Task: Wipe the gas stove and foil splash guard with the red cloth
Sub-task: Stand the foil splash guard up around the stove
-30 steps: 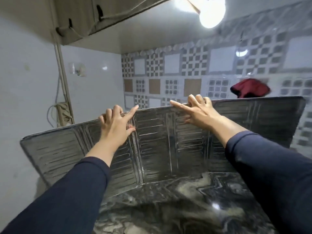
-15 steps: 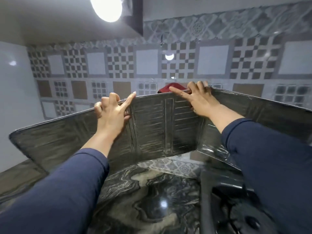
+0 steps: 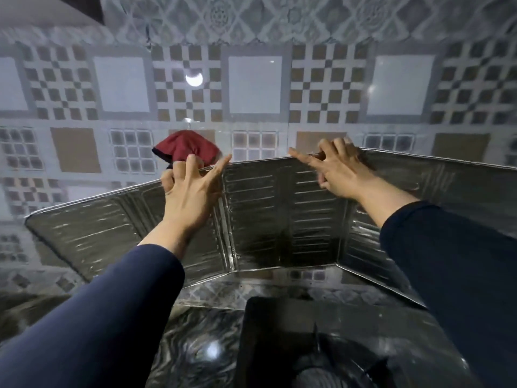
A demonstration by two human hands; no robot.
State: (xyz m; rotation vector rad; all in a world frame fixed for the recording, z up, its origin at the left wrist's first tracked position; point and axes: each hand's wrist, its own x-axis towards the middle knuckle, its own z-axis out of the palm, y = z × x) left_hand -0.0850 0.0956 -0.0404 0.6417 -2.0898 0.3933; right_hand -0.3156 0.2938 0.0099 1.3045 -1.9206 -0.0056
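Observation:
The foil splash guard (image 3: 282, 211) is a folded, ribbed silver screen standing across the middle, held up off the counter. My left hand (image 3: 190, 194) grips its top edge left of centre, with fingers hooked over the rim. My right hand (image 3: 341, 169) grips the same edge further right. The red cloth (image 3: 186, 147) hangs bunched against the tiled wall behind the guard, just above my left fingers, apart from both hands. The black gas stove (image 3: 282, 331) shows at the bottom right, below the guard, partly hidden by my right sleeve.
A dark marbled counter (image 3: 195, 340) lies under the guard, left of the stove. The patterned tile wall (image 3: 254, 85) is close behind the guard. A lamp's reflection (image 3: 194, 78) shines on the tiles.
The guard, still in both hands, has shifted right along the wall and now stands above the stove. More of the stove has come into view. The red cloth now sits behind my left hand.

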